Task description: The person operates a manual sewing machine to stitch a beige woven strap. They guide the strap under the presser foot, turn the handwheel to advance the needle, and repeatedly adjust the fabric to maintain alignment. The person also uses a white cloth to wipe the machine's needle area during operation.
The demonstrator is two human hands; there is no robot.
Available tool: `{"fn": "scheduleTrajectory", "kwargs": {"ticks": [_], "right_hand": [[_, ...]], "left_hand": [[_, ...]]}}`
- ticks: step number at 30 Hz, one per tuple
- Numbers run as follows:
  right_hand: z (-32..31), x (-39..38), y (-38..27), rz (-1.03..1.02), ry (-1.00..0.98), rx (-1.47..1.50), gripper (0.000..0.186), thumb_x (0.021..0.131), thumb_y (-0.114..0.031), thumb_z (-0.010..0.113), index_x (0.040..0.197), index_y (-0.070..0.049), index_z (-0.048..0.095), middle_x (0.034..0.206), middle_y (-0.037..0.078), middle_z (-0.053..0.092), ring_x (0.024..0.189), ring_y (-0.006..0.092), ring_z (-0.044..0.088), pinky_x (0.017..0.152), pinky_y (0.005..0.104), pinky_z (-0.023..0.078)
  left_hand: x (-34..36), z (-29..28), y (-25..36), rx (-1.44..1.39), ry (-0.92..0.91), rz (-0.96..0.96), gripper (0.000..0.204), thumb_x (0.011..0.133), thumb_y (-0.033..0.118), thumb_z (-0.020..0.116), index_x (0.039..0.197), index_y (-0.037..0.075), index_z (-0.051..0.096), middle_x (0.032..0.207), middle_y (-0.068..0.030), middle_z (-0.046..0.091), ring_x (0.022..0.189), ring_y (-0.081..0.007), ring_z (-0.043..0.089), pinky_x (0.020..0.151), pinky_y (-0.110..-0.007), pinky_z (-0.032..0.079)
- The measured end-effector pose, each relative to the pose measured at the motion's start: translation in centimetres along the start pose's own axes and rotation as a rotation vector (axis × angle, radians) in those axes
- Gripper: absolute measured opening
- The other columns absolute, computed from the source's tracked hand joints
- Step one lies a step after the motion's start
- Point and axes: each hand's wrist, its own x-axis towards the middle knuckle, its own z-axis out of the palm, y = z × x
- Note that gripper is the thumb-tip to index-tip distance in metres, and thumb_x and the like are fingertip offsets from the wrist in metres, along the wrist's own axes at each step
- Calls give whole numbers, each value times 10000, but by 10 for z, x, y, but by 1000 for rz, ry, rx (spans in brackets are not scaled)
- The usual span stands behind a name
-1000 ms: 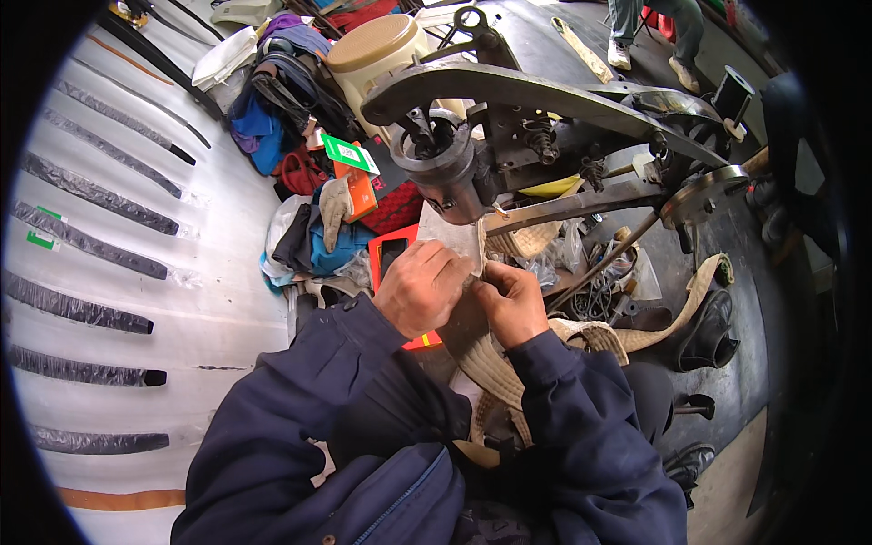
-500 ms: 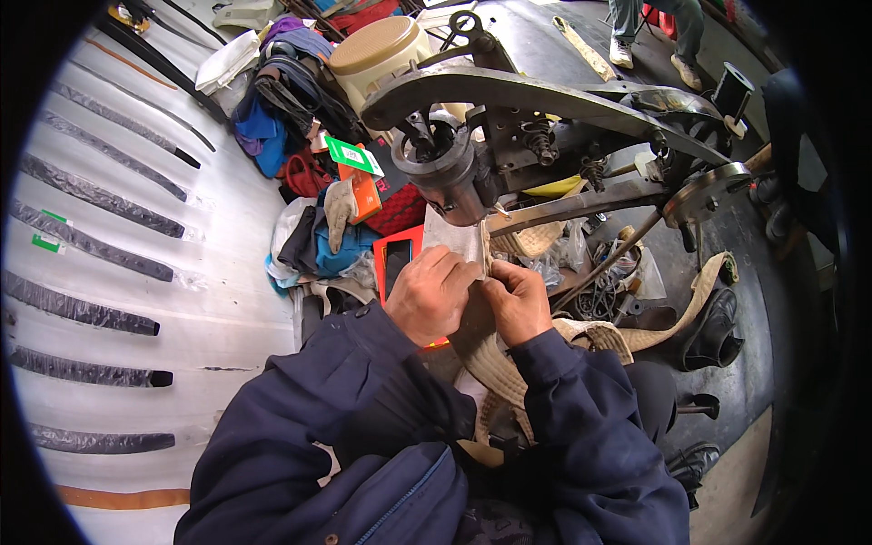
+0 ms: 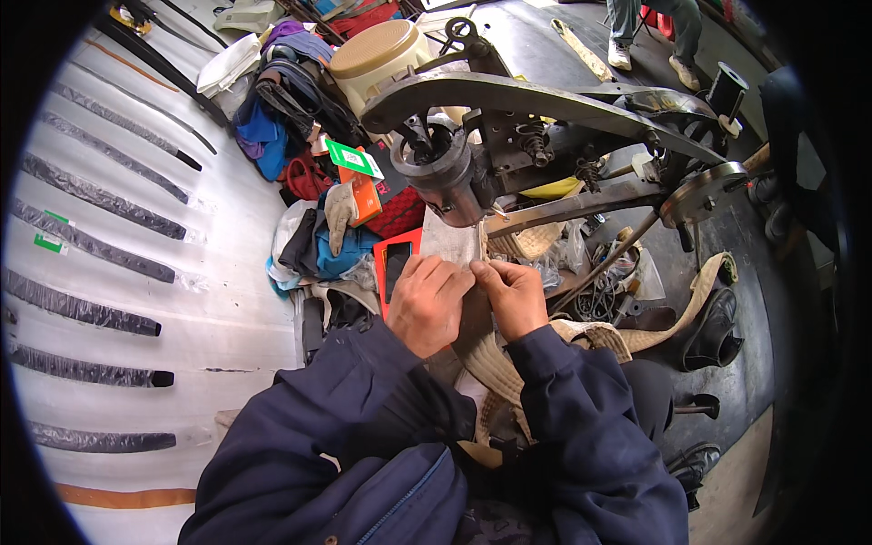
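Head view: by grey floor [image 3: 747, 386] and metal machine [image 3: 572, 104], my left hand [image 3: 427, 304] and right hand [image 3: 513, 298] seemingly pinch ribbed beige webbing [image 3: 496, 365].

Navy jacket [image 3: 391, 472], 2 long sleeves [image 3: 586, 427], blue zip [image 3: 402, 498]

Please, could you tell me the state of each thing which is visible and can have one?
Pale cloth: pinched at its edge
Left hand: closed on the cloth
Right hand: closed at the cloth's edge
Stitched strip: bent
Dark straps: wrapped in clear film
Beige stool: upright
Black shoe: unworn
Thread spool: wound with dark thread
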Motion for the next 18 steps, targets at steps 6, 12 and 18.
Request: {"fn": "scheduleTrajectory", "kwargs": {"ticks": [6,12,18], "right_hand": [[5,1,-3,-139,59,-103,293,948,-198,633,790,48,631,586,128,528,564,106,415,544,332,414],[5,-1,-4,-188,85,-310,347,951,-208,611,734,56,553,582,202,455,523,218,369,539,385,391],[2,4,0,-90,-14,-176,342,998,-201,595,739,17,553,675,-94,447,649,25,366,536,254,313]], "left_hand": [[-8,-11,28,92,-62,-154,364,694,-4,644,1056,11,673,825,-72,578,819,-267,577,759,-384,427],[-56,6,97,-846,-34,-877,295,976,262,601,1088,-7,651,863,-65,638,785,-177,611,729,-284,456],[-62,78,91,-1712,-83,-1194,496,1053,425,442,1385,57,434,1292,-66,555,1200,-204,522,1011,-335,408]]}}
